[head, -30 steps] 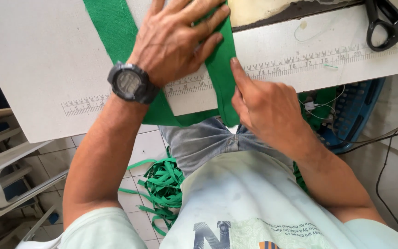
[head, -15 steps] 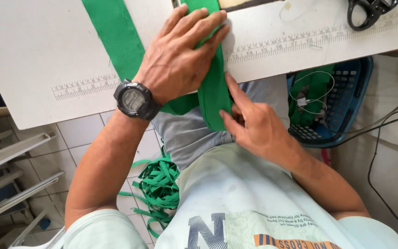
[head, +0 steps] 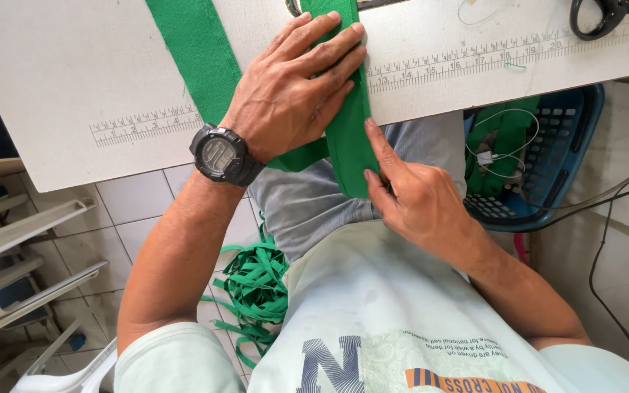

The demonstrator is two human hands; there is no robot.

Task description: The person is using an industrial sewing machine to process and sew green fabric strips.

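You are pressing your left hand (head: 293, 87), flat and open, on the green fabric strip (head: 347, 138) running lengthwise off the table edge (head: 74, 171) toward your lap, while your right hand (head: 413, 200) is pinching its hanging end just below that edge.

The scene is lit brightly and evenly by soft daylight, and no hard glare is seen. The pale white worktable with a printed ruler (head: 74, 80) is rendered close to overexposed at the far left. Soft, short shadows are cast beneath the left hand (head: 293, 87) onto the folded green fabric strip (head: 347, 138). Focus is held sharp throughout; slight wide-angle bending is noticed along the table's near edge and at the frame corners.
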